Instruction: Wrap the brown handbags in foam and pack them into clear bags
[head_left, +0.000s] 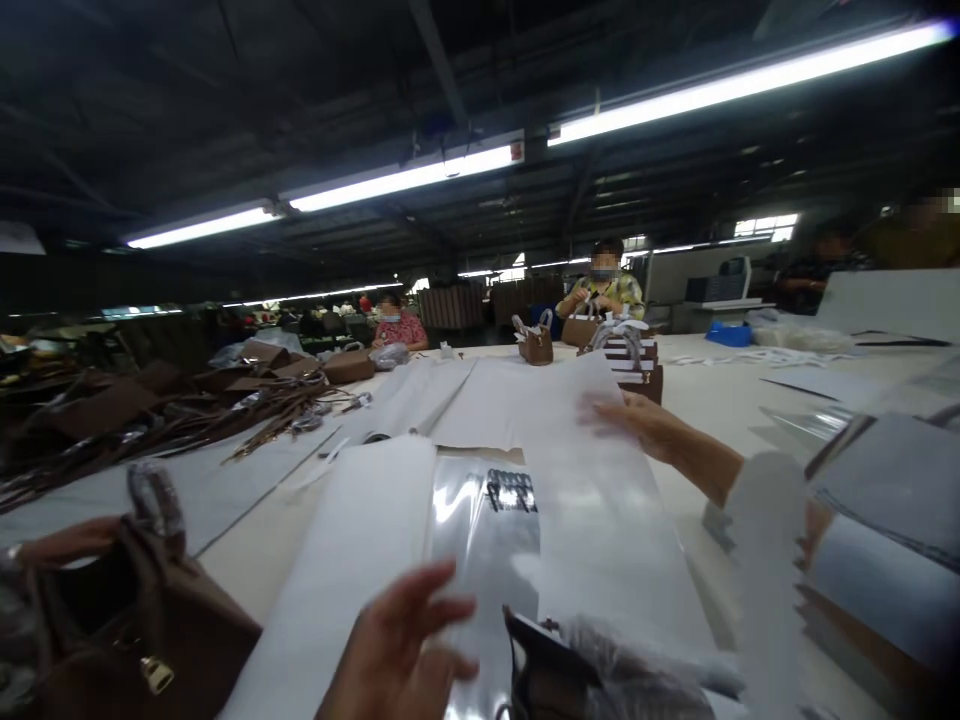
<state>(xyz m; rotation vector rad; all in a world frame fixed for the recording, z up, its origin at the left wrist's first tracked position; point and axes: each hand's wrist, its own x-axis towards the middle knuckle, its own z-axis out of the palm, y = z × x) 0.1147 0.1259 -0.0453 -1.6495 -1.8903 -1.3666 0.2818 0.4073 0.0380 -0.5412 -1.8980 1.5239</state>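
My left hand (409, 645) is at the bottom centre, fingers apart and slightly blurred, with nothing in it. It hovers in front of a clear plastic sheet (472, 540) that bears dark print. My right hand (637, 420) reaches from the right over white paper sheets (600, 510); its blurred fingers look stretched out at the paper's edge. Another white sheet (360, 530) lies left of the plastic. Close below my hands is a dark brown item (551, 670), partly wrapped in clear film and cut off by the frame.
A brown handbag (187, 610) with a gold padlock stands at lower left, another person's hand (71, 540) beside it. Brown straps and bag pieces (187, 410) pile up behind. Small handbags (536, 342), a blue tray (727, 333) and masked co-workers (611, 290) are across the table.
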